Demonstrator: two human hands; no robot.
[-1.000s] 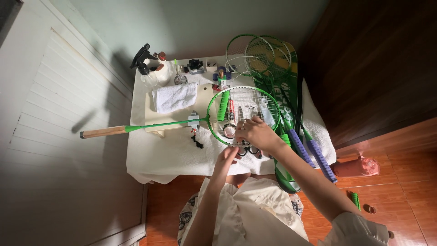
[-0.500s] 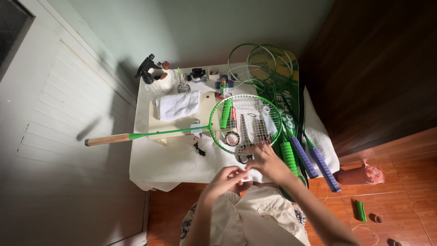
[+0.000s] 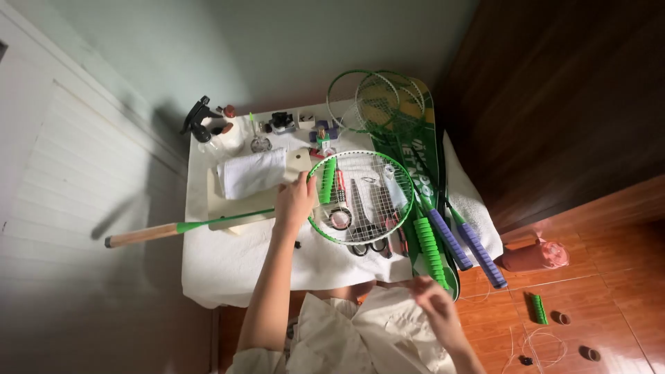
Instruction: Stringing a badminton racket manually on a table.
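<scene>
Here the left hand (image 3: pixel 294 201) closes its grip on the green racket (image 3: pixel 360 197) at its throat on the desk (image 3: pixel 228 256); the right hand (image 3: pixel 433 305) hovers low, its grip unclear.

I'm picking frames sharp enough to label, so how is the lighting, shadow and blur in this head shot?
Head view: light falls on the white cloth-covered table, corners sink into shadow; the black-topped spray bottle throws a shadow on the wall; the right hand is blurred, the left hand on the green-framed racket sharper; wide-angle bending at the edges.
</scene>
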